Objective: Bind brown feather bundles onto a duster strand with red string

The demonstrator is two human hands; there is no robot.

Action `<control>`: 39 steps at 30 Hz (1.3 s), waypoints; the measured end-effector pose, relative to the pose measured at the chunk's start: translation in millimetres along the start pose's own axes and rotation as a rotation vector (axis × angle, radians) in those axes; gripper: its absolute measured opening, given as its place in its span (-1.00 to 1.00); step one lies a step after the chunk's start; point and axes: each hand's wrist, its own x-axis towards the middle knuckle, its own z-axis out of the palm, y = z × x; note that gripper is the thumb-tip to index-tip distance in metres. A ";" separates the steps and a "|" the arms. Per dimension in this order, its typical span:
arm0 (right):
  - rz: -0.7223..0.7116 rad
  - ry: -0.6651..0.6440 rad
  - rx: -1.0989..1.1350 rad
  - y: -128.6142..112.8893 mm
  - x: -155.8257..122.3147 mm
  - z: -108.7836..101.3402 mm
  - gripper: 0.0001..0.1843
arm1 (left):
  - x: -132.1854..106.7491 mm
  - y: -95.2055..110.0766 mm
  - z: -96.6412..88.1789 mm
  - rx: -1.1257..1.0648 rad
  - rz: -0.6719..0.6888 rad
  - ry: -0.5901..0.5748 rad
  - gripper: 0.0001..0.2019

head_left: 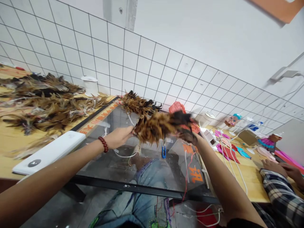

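A feather garland (154,126), brown with a black right end, is stretched between my two hands above a glass-topped table (102,167). My left hand (120,136), with a dark red bead bracelet at the wrist, pinches the garland's left end. My right hand (190,137) is closed at the black end; feathers and motion blur partly cover its fingers. Just behind lies another brown feather garland (139,104) along the far edge of the glass. Below the held garland, small blue-handled snips (163,151) rest on the glass.
Feather bundles (52,104) cover the wooden table at left, near a white spool (90,85) and a long white device (49,152). A red plastic bag (177,107) sits behind my right hand. Colored fabric pieces (229,153), cables and another person's hands (275,166) are at right.
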 end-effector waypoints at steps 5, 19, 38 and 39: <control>0.239 -0.174 0.090 13.5 -33.7 7.3 -0.76 | 13.9 4.3 20.6 -0.801 -0.341 0.108 -0.68; 0.078 0.138 0.328 13.2 -89.4 34.8 -0.69 | 24.5 -8.7 20.7 -1.132 -0.397 0.388 -0.79; -0.275 -0.385 0.015 -29.8 -156.9 65.9 -0.64 | 27.4 -26.2 7.1 -1.260 -0.397 0.609 -0.71; -0.335 -0.492 -0.040 -39.5 -159.2 64.6 -0.65 | 27.3 -25.7 7.6 -1.271 -0.407 0.614 -0.71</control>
